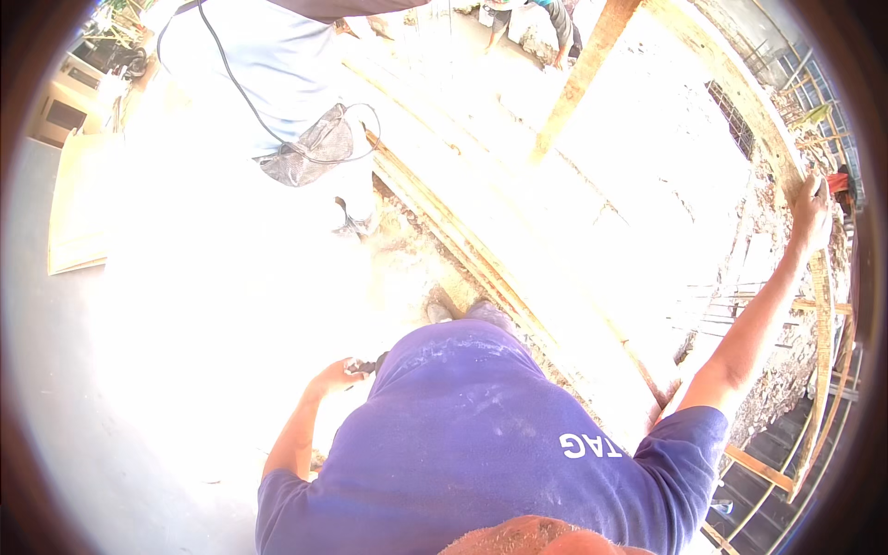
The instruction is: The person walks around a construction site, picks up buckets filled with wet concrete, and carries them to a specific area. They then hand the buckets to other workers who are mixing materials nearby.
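Note:
My left hand [335, 377] is beside my waist, its fingers closed round a small dark object [363, 367] whose kind I cannot make out. Far out to the right, my right arm is stretched away from my body. The right hand [812, 220] is closed at the edge of a long wooden beam [777, 125], which curves along the right rim of the picture. Part of those fingers is hard to make out against the wood. Glare washes out most of the ground between the two hands.
Long timber strips [462, 250] run diagonally past my feet [490, 314]. A wooden post [583, 83] slants at the top. Someone in pale clothing [268, 65], with a dark bag [319, 148] on a cord, stands upper left; another person's arms [561, 32] show at the top. Wooden framing [819, 370] borders the right.

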The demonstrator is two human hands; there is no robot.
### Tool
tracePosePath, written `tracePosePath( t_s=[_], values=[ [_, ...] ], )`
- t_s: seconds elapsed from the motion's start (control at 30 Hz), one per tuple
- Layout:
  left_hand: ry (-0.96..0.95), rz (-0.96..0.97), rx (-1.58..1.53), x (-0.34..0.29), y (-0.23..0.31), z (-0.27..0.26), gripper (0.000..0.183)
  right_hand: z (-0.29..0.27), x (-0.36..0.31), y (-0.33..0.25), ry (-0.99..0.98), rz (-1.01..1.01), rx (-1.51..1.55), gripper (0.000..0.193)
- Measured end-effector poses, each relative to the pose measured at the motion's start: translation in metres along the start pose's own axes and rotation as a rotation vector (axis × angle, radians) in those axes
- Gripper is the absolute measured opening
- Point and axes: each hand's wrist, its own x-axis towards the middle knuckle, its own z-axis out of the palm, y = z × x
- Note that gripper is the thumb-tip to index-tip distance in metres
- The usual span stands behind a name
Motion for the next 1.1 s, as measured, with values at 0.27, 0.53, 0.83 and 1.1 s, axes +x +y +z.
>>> tracePosePath(
  t_s=[0.27, 0.53, 0.83, 1.1],
  values=[
    [-0.187, -0.037, -0.004, -0.077, 0.065, -0.003, 0.057, -0.017, 0.010, -0.003, -0.031, 0.050, -0.097, 0.064],
    [-0.212, 0.116, -0.273, -0.027, 0.033, -0.007, 0.054, -0.022, 0.004, -0.005, -0.078, 0.071, -0.096, 0.064],
    [-0.044, 0.286, -1.029, -0.017, 0.028, 0.051, 0.066, -0.017, 0.003, -0.005, -0.025, 0.041, -0.078, 0.060],
    [0.013, 0.304, -0.829, -0.012, 0.042, 0.058, 0.060, 0.001, 0.014, 0.004, 0.031, 0.006, -0.057, 0.057]
  ],
)
